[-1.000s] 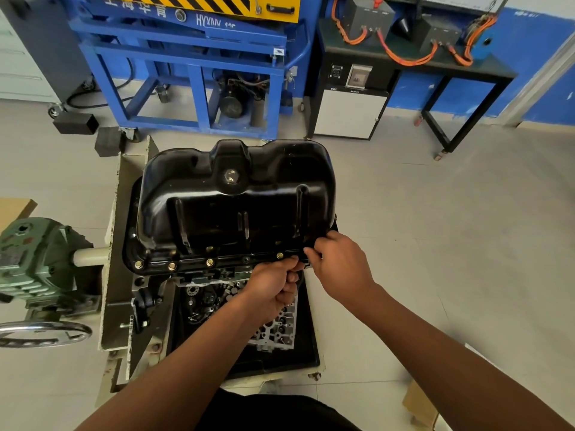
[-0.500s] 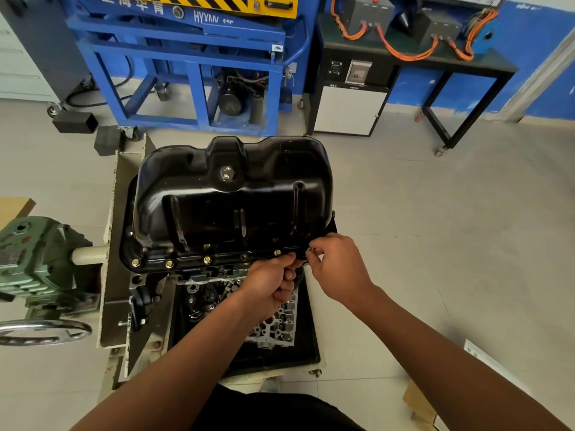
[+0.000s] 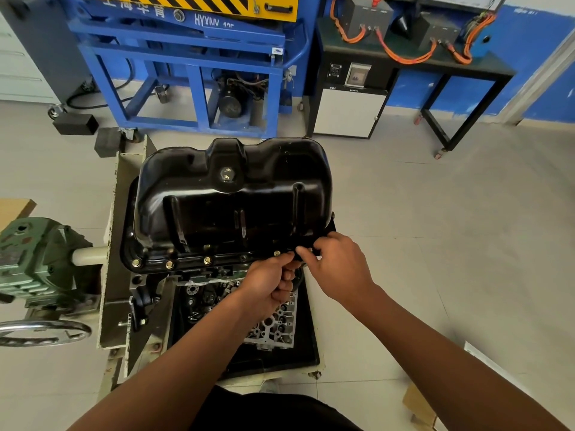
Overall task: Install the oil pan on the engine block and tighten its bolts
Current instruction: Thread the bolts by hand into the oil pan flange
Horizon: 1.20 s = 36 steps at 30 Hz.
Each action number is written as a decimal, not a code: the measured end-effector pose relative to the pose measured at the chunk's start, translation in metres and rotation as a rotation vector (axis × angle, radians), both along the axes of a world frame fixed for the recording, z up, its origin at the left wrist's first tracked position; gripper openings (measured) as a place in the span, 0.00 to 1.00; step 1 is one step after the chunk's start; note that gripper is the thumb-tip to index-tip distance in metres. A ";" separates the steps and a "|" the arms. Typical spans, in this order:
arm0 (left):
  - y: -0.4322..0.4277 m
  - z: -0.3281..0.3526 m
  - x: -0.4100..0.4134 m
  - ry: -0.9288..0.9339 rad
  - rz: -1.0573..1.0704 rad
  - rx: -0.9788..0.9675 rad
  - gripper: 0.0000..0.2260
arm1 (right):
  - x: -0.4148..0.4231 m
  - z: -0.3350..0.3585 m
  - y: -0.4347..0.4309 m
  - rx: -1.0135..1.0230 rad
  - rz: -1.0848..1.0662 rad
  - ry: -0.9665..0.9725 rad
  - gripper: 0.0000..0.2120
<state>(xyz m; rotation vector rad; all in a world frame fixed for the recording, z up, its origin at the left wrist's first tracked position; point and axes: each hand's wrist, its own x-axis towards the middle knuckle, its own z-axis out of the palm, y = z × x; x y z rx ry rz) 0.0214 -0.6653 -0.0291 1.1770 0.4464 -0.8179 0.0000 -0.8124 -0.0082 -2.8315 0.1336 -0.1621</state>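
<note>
Oil pan rim in right grip

I am seeing an evenly bright picture under soft, diffuse light. The glossy oil pan is throwing pale glare off its upper curves, and shadows are lying faint on the floor. The wide lens is bowing lines near the edges.

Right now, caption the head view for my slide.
Left hand and right hand meet at the near flange of the black oil pan, beside its bolts.

Oil pan atop engine block
</note>
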 end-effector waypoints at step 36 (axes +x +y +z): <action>0.007 0.047 -0.003 0.147 -0.133 -0.266 0.16 | 0.004 -0.022 -0.004 0.117 -0.095 -0.125 0.17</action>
